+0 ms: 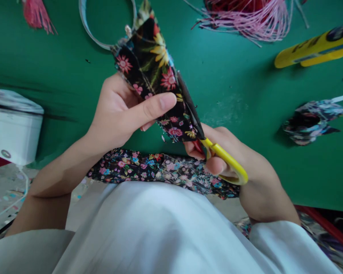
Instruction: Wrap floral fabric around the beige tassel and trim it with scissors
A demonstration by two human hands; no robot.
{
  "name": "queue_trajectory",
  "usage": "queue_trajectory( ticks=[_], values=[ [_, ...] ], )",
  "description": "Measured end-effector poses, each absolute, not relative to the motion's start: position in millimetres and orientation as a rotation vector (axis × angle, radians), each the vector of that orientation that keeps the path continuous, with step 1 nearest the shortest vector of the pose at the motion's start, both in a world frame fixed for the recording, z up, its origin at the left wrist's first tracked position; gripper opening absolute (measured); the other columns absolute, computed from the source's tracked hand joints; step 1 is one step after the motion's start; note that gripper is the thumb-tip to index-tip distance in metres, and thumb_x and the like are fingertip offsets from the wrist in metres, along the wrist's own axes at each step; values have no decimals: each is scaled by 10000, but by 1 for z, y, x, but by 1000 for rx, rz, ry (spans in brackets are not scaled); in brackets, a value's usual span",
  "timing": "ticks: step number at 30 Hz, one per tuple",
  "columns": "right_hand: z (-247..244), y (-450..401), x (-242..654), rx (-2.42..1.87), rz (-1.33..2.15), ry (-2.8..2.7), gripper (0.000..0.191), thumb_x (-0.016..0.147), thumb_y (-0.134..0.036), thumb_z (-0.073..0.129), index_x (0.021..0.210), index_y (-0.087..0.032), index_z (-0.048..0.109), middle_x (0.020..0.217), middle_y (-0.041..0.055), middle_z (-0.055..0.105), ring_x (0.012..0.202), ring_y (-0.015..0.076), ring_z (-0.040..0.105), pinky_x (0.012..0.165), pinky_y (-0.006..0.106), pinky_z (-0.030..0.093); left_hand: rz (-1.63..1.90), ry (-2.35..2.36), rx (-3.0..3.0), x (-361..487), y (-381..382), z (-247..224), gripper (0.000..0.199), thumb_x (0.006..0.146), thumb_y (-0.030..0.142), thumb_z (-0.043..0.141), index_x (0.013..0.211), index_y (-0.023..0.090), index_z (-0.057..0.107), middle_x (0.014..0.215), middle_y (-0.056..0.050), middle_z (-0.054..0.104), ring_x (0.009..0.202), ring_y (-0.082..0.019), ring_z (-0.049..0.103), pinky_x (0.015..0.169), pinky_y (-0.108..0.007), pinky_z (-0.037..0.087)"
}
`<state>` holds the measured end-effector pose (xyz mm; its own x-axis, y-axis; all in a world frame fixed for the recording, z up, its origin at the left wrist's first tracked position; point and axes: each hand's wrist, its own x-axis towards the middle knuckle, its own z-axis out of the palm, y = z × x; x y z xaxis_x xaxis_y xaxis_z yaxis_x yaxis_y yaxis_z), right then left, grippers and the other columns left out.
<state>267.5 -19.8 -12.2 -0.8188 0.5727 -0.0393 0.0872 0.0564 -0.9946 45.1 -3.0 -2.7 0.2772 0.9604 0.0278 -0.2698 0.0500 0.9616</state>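
1. The black, flower-printed, tapering cloth piece is toward eleven o'clock, pinched by the fingers of the left hand.
2. It should be light, soft, fray-prone; best held near an edge.
3. At its four o'clock, the right hand grips yellow-handled, dark-bladed scissors.

around the cloth: cords at two o'clock, fabric bundle at three and hoop at eleven on the worktop; fabric strip at six, box at eight.
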Motion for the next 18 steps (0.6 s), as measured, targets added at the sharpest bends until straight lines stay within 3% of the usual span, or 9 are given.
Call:
queue_trajectory(
  ticks=[8,11,18],
  values=[
    [-13,-20,268,-657,1834,-1968,522,902,-712,336,846,-197,399,639,-77,446,513,33,343,467,167,286,1203,721,954,52,-4,-8,75,788,105,716,765,128,649,634,26,589,396,-9,456,293,-118,305],
    [-14,-21,269,-669,1842,-1968,520,904,-705,348,849,-191,408,662,-69,471,524,32,356,477,170,297,1167,711,919,51,-4,-8,93,787,34,688,796,123,664,675,14,615,432,-16,490,310,-118,354],
    [-16,-22,269,-663,1861,-1926,511,904,-691,382,848,-185,423,676,-61,496,536,31,378,482,171,311,1187,773,988,52,-3,-5,117,794,160,729,740,138,628,594,42,560,374,-8,455,297,-119,292]
  ],
)
